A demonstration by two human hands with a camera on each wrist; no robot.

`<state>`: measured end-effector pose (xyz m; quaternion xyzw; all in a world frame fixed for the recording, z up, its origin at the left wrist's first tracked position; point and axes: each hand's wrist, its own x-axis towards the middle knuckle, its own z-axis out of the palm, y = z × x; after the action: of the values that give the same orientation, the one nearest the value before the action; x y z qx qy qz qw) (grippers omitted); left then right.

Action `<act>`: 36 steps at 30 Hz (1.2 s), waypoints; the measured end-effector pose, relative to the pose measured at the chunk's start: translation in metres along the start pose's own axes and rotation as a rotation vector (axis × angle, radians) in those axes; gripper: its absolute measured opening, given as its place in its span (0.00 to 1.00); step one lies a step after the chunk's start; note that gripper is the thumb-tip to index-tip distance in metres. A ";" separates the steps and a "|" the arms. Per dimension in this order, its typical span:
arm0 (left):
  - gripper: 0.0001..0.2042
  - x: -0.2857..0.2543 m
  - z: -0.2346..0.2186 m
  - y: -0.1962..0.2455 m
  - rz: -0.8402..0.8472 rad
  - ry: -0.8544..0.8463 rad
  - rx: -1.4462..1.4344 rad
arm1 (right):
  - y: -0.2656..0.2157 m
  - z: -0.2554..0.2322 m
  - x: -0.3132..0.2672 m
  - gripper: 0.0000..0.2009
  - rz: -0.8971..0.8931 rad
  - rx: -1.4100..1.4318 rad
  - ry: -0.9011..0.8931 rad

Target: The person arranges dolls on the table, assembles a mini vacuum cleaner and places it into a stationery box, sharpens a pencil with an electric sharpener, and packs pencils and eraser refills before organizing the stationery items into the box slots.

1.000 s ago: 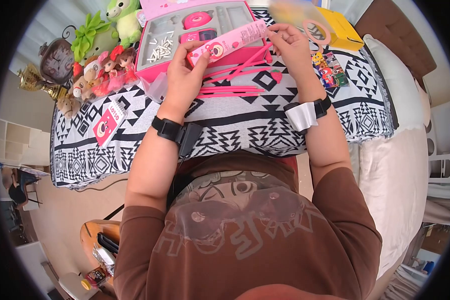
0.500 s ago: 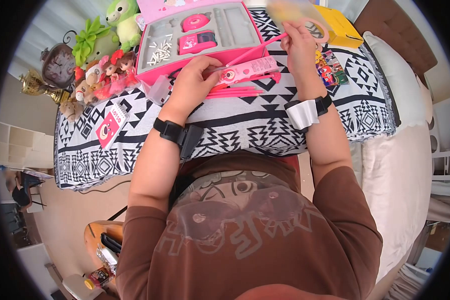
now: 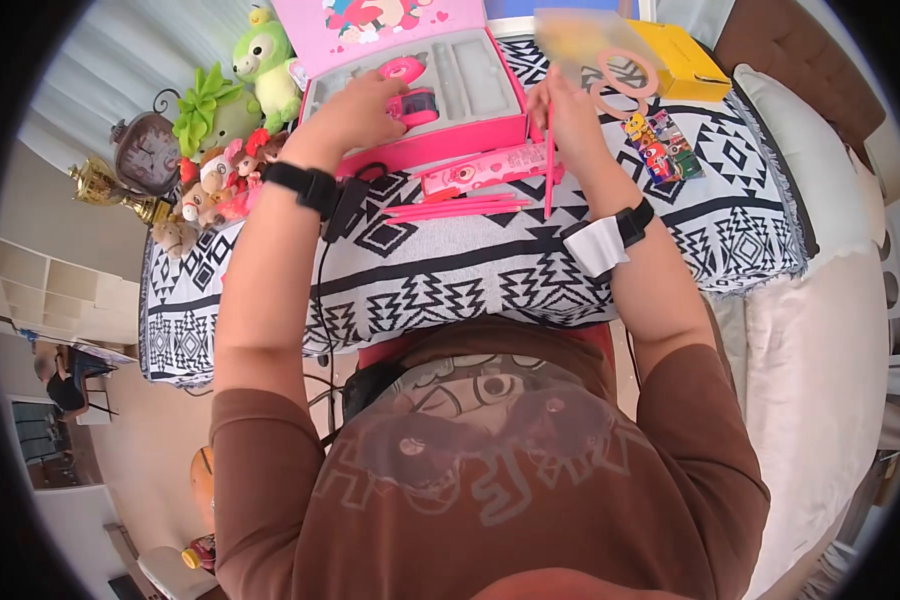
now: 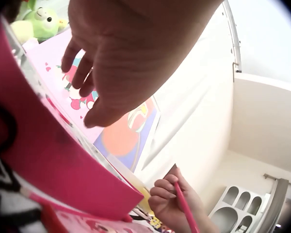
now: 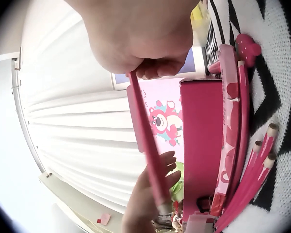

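My right hand [image 3: 567, 115] pinches a pink pencil [image 3: 549, 165], whose length hangs down toward the cloth; the same pencil [image 5: 153, 145] shows large in the right wrist view. Over the pink gift box [image 3: 460, 140] reaches my left hand [image 3: 355, 112], fingers loosely extended. Its fingertips are right at a pink piece with a dark window [image 3: 420, 108], beside a round pink piece [image 3: 404, 69]. In front of the box lies a narrow pink carton with a bear print [image 3: 490, 170]. Several more pink pencils [image 3: 460, 208] lie nearer me.
Plush toys [image 3: 267, 75], dolls [image 3: 240, 170], a clock [image 3: 150, 155] and a gold trophy [image 3: 110, 188] stand at the left. To the right are pink rings [image 3: 628, 75], a yellow box [image 3: 685, 62] and a colourful sheet [image 3: 662, 148]. A patterned cloth [image 3: 450, 270] covers the table.
My left hand has let go of the narrow carton, which now lies on the cloth, and moved over the box. The pencil in my right hand, earlier slanting over the carton, now points down toward me.
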<state>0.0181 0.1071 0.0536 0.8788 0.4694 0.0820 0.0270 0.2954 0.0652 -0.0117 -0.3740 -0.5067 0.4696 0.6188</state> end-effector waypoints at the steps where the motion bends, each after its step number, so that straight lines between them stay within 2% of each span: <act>1: 0.26 0.008 -0.002 0.000 0.001 0.001 0.006 | 0.019 -0.010 0.009 0.26 -0.001 -0.037 -0.075; 3: 0.30 0.023 -0.005 0.003 -0.119 -0.242 0.078 | 0.009 -0.003 0.002 0.25 0.023 -0.121 -0.105; 6: 0.31 0.035 -0.008 0.006 -0.150 -0.324 0.175 | 0.000 0.006 -0.008 0.25 0.075 -0.238 -0.169; 10: 0.29 0.044 0.001 -0.002 -0.066 -0.356 0.232 | 0.010 0.008 -0.008 0.26 0.097 -0.329 -0.274; 15: 0.25 0.041 0.002 -0.006 -0.025 -0.266 0.180 | 0.009 0.008 -0.008 0.26 0.127 -0.361 -0.279; 17: 0.25 0.040 0.000 -0.007 -0.034 -0.284 0.171 | 0.008 0.009 -0.008 0.26 0.140 -0.390 -0.286; 18: 0.24 0.041 -0.002 -0.008 -0.041 -0.303 0.160 | 0.007 0.010 -0.009 0.22 0.136 -0.360 -0.267; 22: 0.26 0.034 -0.012 -0.007 -0.073 -0.286 0.060 | 0.009 0.010 -0.009 0.23 0.120 -0.339 -0.250; 24: 0.29 0.029 -0.018 -0.013 -0.088 -0.259 -0.135 | 0.009 0.010 -0.009 0.23 0.127 -0.335 -0.253; 25: 0.29 0.027 -0.017 -0.018 -0.088 -0.259 -0.135 | 0.009 0.010 -0.009 0.22 0.134 -0.332 -0.255; 27: 0.36 0.023 -0.016 -0.025 -0.108 -0.066 -0.271 | 0.007 0.011 -0.010 0.22 0.127 -0.329 -0.249; 28: 0.36 0.023 -0.017 -0.029 -0.108 -0.065 -0.271 | 0.006 0.012 -0.010 0.22 0.123 -0.326 -0.244; 30: 0.37 0.019 -0.030 -0.023 -0.211 0.000 -0.739 | 0.004 0.012 -0.011 0.22 0.121 -0.316 -0.246; 31: 0.32 0.014 -0.029 -0.018 -0.226 0.070 -0.840 | 0.004 0.012 -0.012 0.22 0.119 -0.306 -0.247; 32: 0.32 0.010 -0.027 -0.013 -0.225 0.070 -0.840 | 0.004 0.012 -0.012 0.22 0.119 -0.306 -0.246; 34: 0.26 0.003 -0.022 -0.005 -0.193 0.174 -1.377 | 0.006 0.013 -0.012 0.21 0.124 -0.302 -0.235; 35: 0.25 -0.006 -0.021 0.011 -0.209 0.192 -1.530 | 0.007 0.013 -0.011 0.21 0.124 -0.301 -0.235; 36: 0.25 -0.014 -0.016 0.019 -0.211 0.192 -1.531 | 0.008 0.013 -0.011 0.21 0.106 -0.305 -0.236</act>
<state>0.0238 0.0845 0.0705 0.5552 0.3633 0.4560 0.5931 0.2810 0.0566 -0.0193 -0.4321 -0.6205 0.4598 0.4657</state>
